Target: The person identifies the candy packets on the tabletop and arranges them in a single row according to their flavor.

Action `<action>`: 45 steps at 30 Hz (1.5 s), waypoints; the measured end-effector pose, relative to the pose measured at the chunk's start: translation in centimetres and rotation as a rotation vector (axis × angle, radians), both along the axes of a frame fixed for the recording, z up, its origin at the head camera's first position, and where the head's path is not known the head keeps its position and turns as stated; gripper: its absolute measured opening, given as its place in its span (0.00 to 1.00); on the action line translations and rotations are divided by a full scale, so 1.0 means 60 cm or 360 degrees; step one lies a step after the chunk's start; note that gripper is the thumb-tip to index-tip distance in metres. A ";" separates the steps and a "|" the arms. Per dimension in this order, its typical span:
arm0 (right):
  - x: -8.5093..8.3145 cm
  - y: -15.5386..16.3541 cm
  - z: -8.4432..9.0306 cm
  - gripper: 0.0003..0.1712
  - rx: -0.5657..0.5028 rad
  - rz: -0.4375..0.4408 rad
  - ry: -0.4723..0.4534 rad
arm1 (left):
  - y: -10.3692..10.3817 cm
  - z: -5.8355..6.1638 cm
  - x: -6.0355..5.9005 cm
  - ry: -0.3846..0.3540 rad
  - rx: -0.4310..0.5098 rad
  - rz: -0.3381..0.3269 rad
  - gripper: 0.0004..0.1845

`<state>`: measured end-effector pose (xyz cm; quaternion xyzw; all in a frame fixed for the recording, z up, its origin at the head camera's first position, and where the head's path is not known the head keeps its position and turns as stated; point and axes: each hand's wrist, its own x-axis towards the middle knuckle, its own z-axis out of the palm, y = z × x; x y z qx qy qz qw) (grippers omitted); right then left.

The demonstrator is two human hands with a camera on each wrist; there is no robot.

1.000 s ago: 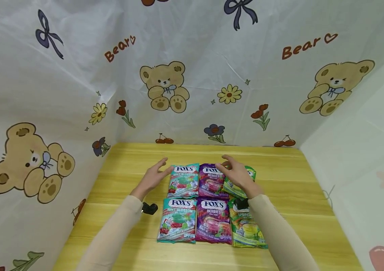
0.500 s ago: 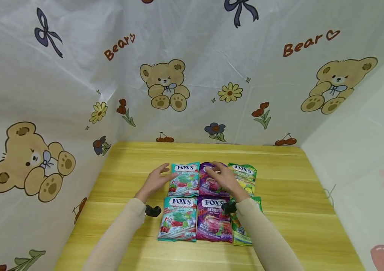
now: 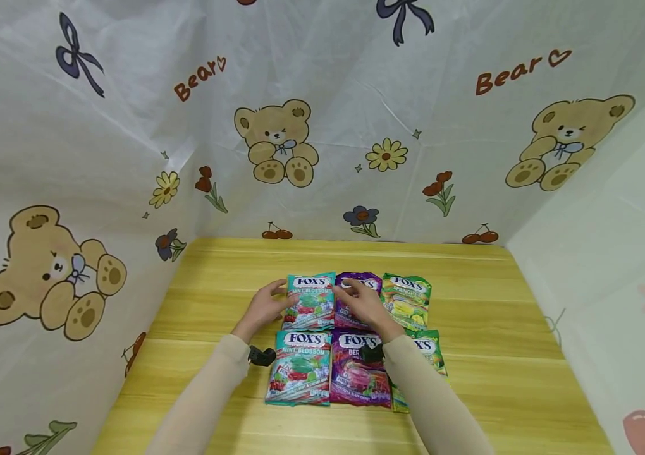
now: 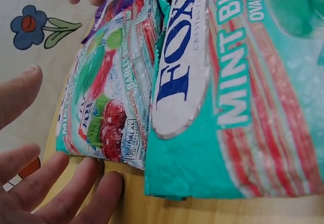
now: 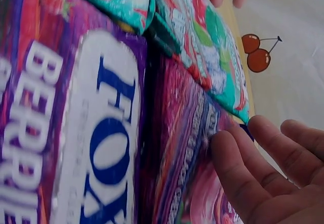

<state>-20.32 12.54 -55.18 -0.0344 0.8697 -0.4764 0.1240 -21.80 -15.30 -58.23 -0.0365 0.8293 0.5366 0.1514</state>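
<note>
A yellow wooden worktop [image 3: 487, 354] sits inside white cloth walls [image 3: 129, 126] printed with brown bears, flowers, cherries and bows; the walls close in the far side, the left and the right.

Six candy bags lie flat in two rows of three, touching each other; the far row has a teal mint bag [image 3: 311, 302], a purple berries bag [image 3: 356, 302] and a green bag [image 3: 406, 301]; the near row has a second teal mint bag [image 3: 300, 368], a second purple berries bag [image 3: 359, 378] and a second green bag [image 3: 427, 363] — this last one is partly hidden by the right sleeve [image 3: 430, 404]; a small black camera [image 3: 262, 356] sits on the left wrist.

The left hand [image 3: 268, 307] lies at the left edge of the far teal mint bag; its fingers [image 4: 76, 186] are straight and loose, holding nothing, with the tips just at the bag's corner; the right hand [image 3: 363, 304] rests on top of the far purple berries bag — its fingers [image 5: 243, 173] are flat and spread, touching the bag, not gripping it.
</note>
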 end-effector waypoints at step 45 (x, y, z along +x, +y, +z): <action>-0.007 -0.086 -0.011 0.41 -0.0544 -0.0231 -0.0524 | 0.004 -0.024 -0.005 -0.0212 0.0317 0.0190 0.28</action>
